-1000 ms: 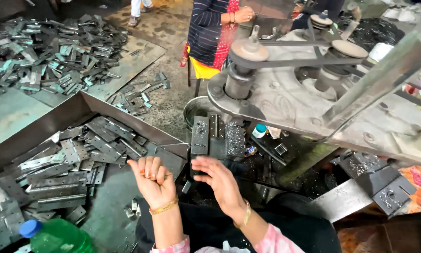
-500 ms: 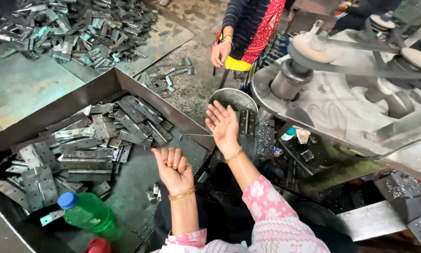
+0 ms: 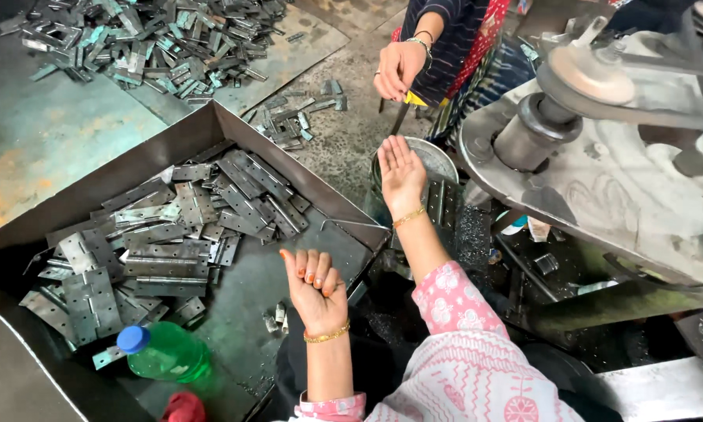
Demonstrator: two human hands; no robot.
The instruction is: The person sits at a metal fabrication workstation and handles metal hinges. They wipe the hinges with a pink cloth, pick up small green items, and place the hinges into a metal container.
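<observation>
My left hand (image 3: 314,287) is raised palm up over the near corner of a large metal tray (image 3: 187,133), fingers curled in, with nothing visible in it. My right hand (image 3: 401,173) is stretched forward, flat and open, palm up, above a round metal bowl (image 3: 437,160) next to the machine. Many flat grey metal hinge plates (image 3: 179,227) lie piled in the tray. Another person's hand (image 3: 398,69) hovers just beyond my right hand, holding a thin dark piece.
A heavy grey machine (image 3: 601,156) with a pulley and belt fills the right side. A green bottle with a blue cap (image 3: 164,352) lies in the tray's near end. More hinge plates (image 3: 148,35) are heaped on the floor at the far left.
My right hand has reached farther forward and opened flat over the bowl. My left hand has curled its fingers and stayed near the tray corner. The view has shifted closer.
</observation>
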